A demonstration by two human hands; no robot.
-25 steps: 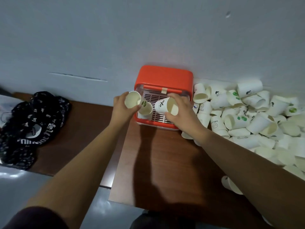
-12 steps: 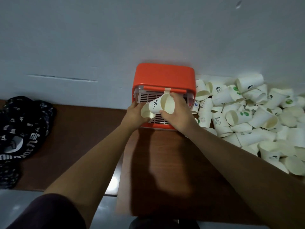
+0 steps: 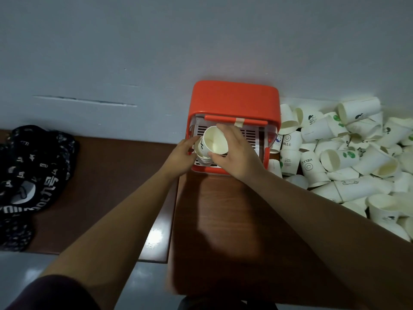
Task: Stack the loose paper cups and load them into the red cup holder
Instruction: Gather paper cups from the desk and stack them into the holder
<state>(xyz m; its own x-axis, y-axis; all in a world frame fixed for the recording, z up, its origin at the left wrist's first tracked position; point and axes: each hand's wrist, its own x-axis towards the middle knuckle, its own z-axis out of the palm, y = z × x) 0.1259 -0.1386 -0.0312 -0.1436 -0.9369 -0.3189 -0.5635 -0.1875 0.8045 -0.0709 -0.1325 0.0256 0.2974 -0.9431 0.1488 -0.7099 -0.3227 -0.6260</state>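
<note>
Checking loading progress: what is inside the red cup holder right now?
A white slatted grille shows inside the red cup holder. The left hand and right hand hold nested cups at its opening, covering the middle; cups already loaded cannot be seen.

- The red cup holder is formed of smooth plastic with a slight sheen.
- The paper cups are made of matt white paper, printed in places.
- The table is finished in glossy, reflective brown wood.
- The cloth is seen as soft, matt black fabric, printed white.
</note>
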